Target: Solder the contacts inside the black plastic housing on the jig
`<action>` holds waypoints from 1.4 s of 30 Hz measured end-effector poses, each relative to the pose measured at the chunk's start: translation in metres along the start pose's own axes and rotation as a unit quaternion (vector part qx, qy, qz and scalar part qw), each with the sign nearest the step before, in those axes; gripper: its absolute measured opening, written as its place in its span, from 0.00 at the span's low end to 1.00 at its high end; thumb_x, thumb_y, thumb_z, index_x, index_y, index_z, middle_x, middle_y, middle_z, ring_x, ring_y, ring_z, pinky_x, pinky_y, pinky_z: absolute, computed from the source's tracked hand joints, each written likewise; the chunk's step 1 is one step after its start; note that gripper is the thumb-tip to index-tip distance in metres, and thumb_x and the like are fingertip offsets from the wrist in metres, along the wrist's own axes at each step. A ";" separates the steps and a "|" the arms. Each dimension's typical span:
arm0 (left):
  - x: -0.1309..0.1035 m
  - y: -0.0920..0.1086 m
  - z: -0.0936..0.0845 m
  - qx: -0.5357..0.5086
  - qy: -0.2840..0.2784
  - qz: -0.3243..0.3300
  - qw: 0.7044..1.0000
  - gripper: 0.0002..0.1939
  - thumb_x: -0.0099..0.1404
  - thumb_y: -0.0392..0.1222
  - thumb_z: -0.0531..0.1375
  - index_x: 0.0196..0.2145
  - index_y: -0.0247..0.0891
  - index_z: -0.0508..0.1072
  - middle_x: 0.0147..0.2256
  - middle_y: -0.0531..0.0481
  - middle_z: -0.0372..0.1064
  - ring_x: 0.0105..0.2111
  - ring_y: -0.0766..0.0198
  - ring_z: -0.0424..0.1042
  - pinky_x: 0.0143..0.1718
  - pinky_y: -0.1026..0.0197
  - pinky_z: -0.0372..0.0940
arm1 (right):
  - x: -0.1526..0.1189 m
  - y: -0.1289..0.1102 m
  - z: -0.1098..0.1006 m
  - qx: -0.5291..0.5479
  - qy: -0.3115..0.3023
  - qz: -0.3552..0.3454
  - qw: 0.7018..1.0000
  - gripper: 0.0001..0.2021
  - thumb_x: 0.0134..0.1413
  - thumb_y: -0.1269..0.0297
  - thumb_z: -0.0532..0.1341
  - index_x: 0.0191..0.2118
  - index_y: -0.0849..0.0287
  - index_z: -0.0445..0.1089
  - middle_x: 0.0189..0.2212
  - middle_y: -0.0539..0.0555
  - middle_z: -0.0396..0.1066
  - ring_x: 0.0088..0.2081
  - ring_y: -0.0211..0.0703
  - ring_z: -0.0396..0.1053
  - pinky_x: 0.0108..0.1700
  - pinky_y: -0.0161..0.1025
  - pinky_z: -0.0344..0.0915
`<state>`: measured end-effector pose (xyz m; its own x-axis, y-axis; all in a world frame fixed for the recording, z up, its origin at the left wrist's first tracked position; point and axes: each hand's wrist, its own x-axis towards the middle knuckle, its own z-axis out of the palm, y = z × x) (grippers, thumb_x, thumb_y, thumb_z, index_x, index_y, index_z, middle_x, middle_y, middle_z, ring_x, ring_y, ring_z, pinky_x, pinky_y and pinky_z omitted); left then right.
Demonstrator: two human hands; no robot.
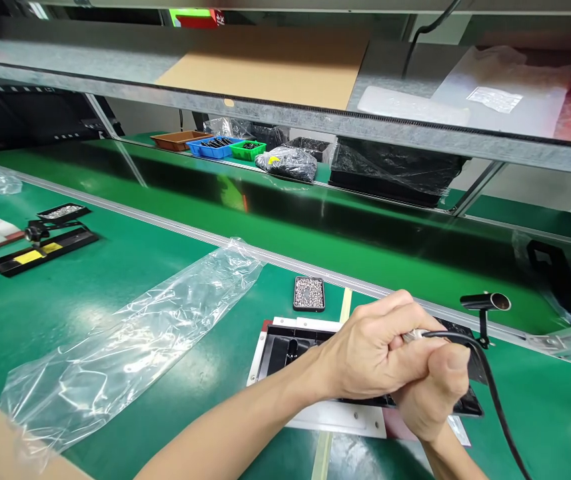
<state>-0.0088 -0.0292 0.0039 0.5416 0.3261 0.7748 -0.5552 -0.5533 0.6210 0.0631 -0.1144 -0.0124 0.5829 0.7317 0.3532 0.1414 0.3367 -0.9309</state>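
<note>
Black cable (496, 392) | end between left hand (378, 343) and right hand (432, 390) | both closed around it | black tray (278, 350) below

The surface (165, 260) is green. On it there lies a clear plastic bag (140, 340), stretched out long. To the right of the bag is a small black tray (309, 294), which is full of small silver pieces. Near this tray, a white fixture (338, 417) lies flat, and it holds a black plastic part (280, 347).
</note>
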 end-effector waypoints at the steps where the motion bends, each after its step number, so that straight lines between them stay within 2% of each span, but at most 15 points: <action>1: 0.000 0.000 0.000 -0.002 0.000 0.001 1.000 0.19 0.78 0.52 0.54 0.42 0.33 0.75 0.39 0.42 0.76 0.38 0.62 0.71 0.40 0.60 0.69 | 0.000 -0.001 0.000 0.000 -0.001 0.000 1.000 0.36 0.57 0.32 0.54 0.14 0.59 0.63 0.14 0.54 0.56 0.20 0.42 0.55 0.21 0.40 0.54; 6: 0.001 0.001 0.000 0.008 0.003 0.001 1.000 0.21 0.78 0.54 0.52 0.41 0.34 0.75 0.38 0.43 0.75 0.38 0.63 0.71 0.40 0.60 0.69 | 0.001 -0.002 0.001 0.007 0.000 -0.005 1.000 0.35 0.57 0.32 0.55 0.17 0.60 0.67 0.16 0.55 0.60 0.21 0.44 0.58 0.23 0.41 0.57; 9: 0.001 0.001 0.000 0.022 -0.001 0.000 1.000 0.24 0.79 0.56 0.50 0.40 0.33 0.75 0.37 0.42 0.75 0.37 0.63 0.71 0.40 0.59 0.69 | 0.001 -0.001 0.001 0.010 0.000 -0.005 1.000 0.35 0.57 0.32 0.53 0.16 0.60 0.67 0.15 0.55 0.59 0.21 0.44 0.57 0.22 0.41 0.55; 14: 0.001 0.002 0.000 0.005 0.009 0.009 1.000 0.21 0.78 0.53 0.53 0.41 0.33 0.75 0.37 0.43 0.75 0.37 0.63 0.70 0.38 0.60 0.68 | -0.001 -0.002 0.003 0.017 -0.002 -0.005 1.000 0.33 0.58 0.34 0.55 0.15 0.59 0.62 0.15 0.53 0.54 0.21 0.41 0.52 0.22 0.40 0.51; 20: 0.000 0.001 0.000 -0.010 0.016 0.004 1.000 0.19 0.77 0.52 0.54 0.40 0.34 0.76 0.37 0.43 0.75 0.37 0.63 0.71 0.39 0.61 0.68 | 0.000 -0.003 0.003 0.025 0.000 -0.012 1.000 0.35 0.62 0.33 0.52 0.17 0.59 0.63 0.16 0.53 0.56 0.21 0.40 0.53 0.22 0.39 0.51; 26: 0.000 0.001 0.001 -0.016 0.022 0.015 1.000 0.16 0.77 0.49 0.56 0.40 0.34 0.76 0.36 0.43 0.76 0.36 0.63 0.69 0.39 0.61 0.68 | -0.001 -0.003 0.002 0.013 -0.003 -0.014 1.000 0.35 0.61 0.34 0.53 0.16 0.60 0.63 0.16 0.54 0.55 0.20 0.41 0.53 0.21 0.39 0.52; 42: -0.003 0.000 0.001 -0.004 0.015 -0.008 1.000 0.21 0.77 0.54 0.54 0.42 0.33 0.77 0.38 0.42 0.77 0.37 0.62 0.71 0.39 0.60 0.69 | 0.003 -0.004 0.006 -0.012 -0.008 -0.061 0.998 0.37 0.64 0.36 0.49 0.14 0.61 0.65 0.13 0.54 0.57 0.17 0.40 0.55 0.18 0.36 0.54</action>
<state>-0.0097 -0.0312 0.0018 0.5310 0.3583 0.7679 -0.5517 -0.5416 0.6342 0.0599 -0.1102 -0.0066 0.5467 0.6958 0.4657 0.2307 0.4095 -0.8827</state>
